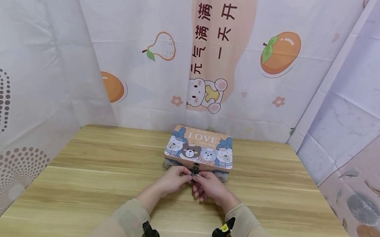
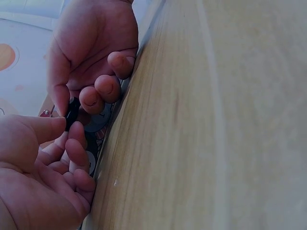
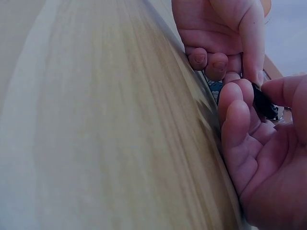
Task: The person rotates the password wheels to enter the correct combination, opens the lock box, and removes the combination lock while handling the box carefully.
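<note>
Creased white cloth (image 1: 124, 14) printed with orange fruit and dark lettering hangs along the far edge of your wooden bench (image 1: 289, 211). Between your thumbs and fingers is a small black piece (image 2: 72, 113), smooth and rounded. Your left hand (image 1: 173, 180) pinches it from one side and your right hand (image 1: 210, 186) from the other; your spare fingers curl loosely beneath. What exactly the piece is, you cannot tell from these views.

It sits right at the front of a box (image 1: 200, 147), just by the clasp (image 1: 196, 167). That box stands near the bench's far edge, about midway between the left and right edges, with its long front towards you. It is rectangular with rounded corners, its closed lid smooth and printed with bears and the word LOVE.

You have bare wood to either side of the box, out to both side edges, and more between your forearms towards the near edge. Pale and darker bands of grain run across the bench. Your beige sleeves (image 1: 118, 223) each carry a black device (image 1: 151, 233) at the cuff.
</note>
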Demonstrator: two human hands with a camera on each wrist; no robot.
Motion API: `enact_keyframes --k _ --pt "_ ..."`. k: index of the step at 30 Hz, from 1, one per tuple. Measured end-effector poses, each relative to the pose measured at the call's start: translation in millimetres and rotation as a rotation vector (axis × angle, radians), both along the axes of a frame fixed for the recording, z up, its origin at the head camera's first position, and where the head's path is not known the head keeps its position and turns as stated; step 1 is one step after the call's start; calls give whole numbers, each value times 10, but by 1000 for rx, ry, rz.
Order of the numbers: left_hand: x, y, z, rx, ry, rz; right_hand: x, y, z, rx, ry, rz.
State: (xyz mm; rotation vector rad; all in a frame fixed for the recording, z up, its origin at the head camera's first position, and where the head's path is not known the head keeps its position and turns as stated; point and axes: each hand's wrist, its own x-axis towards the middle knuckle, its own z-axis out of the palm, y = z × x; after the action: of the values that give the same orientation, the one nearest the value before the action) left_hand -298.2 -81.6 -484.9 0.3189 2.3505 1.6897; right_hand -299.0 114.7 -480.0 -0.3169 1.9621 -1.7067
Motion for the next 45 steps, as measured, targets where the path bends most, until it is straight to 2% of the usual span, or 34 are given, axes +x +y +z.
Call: enact_keyframes --k 18,34,39,45 --pt "6 2 13 12 -1 3 2 -18 16 14 8 -7" --pt "-17 -23 23 19 -3 -9 36 77 103 -14 -35 -38" --pt "-18 -20 28 38 -20 -19 39 106 98 -13 -35 -35" --pt "-14 -11 32 59 -73 -18 33 120 93 -13 -28 -25"
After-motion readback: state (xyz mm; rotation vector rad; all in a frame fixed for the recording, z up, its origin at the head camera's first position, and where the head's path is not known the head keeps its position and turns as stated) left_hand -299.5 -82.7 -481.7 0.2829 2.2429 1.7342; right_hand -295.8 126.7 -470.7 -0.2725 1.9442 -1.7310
